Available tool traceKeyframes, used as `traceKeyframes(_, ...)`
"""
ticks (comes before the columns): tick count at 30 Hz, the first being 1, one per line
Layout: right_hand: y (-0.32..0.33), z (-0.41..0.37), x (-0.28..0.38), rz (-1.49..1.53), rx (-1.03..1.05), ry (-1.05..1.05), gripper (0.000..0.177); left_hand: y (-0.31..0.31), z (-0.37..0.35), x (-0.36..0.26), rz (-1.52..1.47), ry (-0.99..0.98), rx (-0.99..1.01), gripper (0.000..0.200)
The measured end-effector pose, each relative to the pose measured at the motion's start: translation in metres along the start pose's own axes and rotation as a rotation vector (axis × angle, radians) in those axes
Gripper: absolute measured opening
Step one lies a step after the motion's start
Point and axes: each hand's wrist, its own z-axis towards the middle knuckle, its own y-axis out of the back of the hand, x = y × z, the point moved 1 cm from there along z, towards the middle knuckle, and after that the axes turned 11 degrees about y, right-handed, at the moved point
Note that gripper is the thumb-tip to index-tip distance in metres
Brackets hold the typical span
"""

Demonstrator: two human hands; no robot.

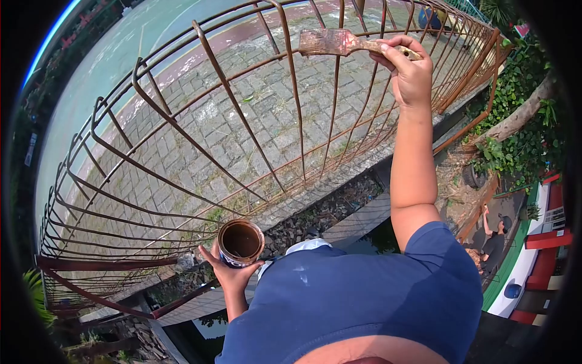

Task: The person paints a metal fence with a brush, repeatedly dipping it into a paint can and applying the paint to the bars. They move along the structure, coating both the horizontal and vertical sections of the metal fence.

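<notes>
My right hand (407, 64) grips the handle of a wide paintbrush (324, 42), held level at the top of a metal bar fence (227, 85). The brush's worn, brown-stained bristles point left and overlap an upright bar in this view. Low in front of my body, my left hand (229, 273) is wrapped round a small can of brown paint (241, 242), its thumb and fingers along the sides. The can's mouth faces up and dark brown liquid shows inside. Rust-brown bars curve down behind the can to a low concrete kerb (285, 203).
Beyond the fence lie grey paving blocks (200, 133) and a green court (85, 115). A ditch with rubble (327, 209) runs along the kerb on my side. At right are leafy plants (521, 109), a tree trunk (527, 109) and another person (494, 239) farther off.
</notes>
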Motion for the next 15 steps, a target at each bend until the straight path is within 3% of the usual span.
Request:
traceKeyframes(4, -0.016, -0.005, -0.006, 0.133, 0.081, -0.065, 0.008, -0.003, -0.001, 0.004, -0.006, -0.017, 0.007, 0.172)
traceKeyframes(5, -0.013, -0.003, -0.009, -0.012, 0.06, -0.053, 0.006, -0.005, 0.001, 0.003, -0.002, -0.01, 0.016, 0.172)
traceKeyframes(9, 0.016, -0.004, 0.013, 0.024, -0.035, 0.061, 0.009, -0.008, 0.005, -0.004, 0.025, -0.054, 0.005, 0.172)
traceKeyframes(12, 0.01, -0.026, 0.044, 0.058, -0.101, 0.162, 0.01, -0.005, 0.005, 0.001, 0.061, -0.046, 0.042, 0.172)
traceKeyframes(15, -0.026, -0.058, 0.061, 0.046, -0.034, 0.289, 0.012, -0.007, 0.009, 0.002, 0.078, -0.026, 0.014, 0.173)
